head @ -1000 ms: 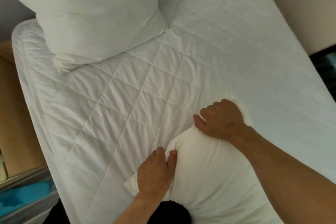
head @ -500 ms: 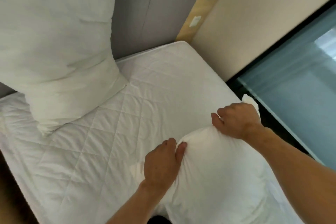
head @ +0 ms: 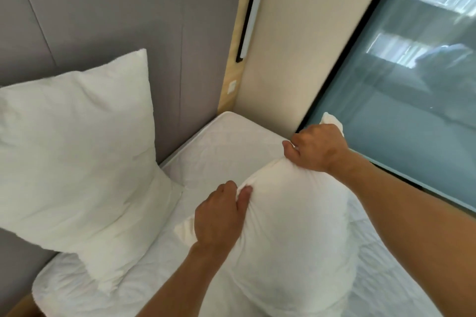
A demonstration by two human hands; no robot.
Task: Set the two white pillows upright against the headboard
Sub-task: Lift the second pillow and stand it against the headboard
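One white pillow [head: 77, 157] stands upright on the left, leaning on the grey padded headboard [head: 116, 23]. A second white pillow [head: 291, 234] is lifted off the quilted mattress [head: 226, 147] in front of me, hanging below my hands. My left hand [head: 219, 213] pinches its top edge near the left corner. My right hand [head: 316, 147] grips the top edge near the right corner, with a bit of the corner sticking out behind the knuckles. The held pillow is apart from the headboard, to the right of the first pillow.
A cream wall [head: 309, 33] and a dark-framed glass pane [head: 412, 85] run along the bed's right side. A black and white light bar [head: 249, 18] is fixed to the headboard's wooden frame. Bare mattress lies between the standing pillow and the wall.
Both hands have raised the second pillow and carried it toward the headboard. The view has tilted up, so the headboard and the whole first pillow now show.
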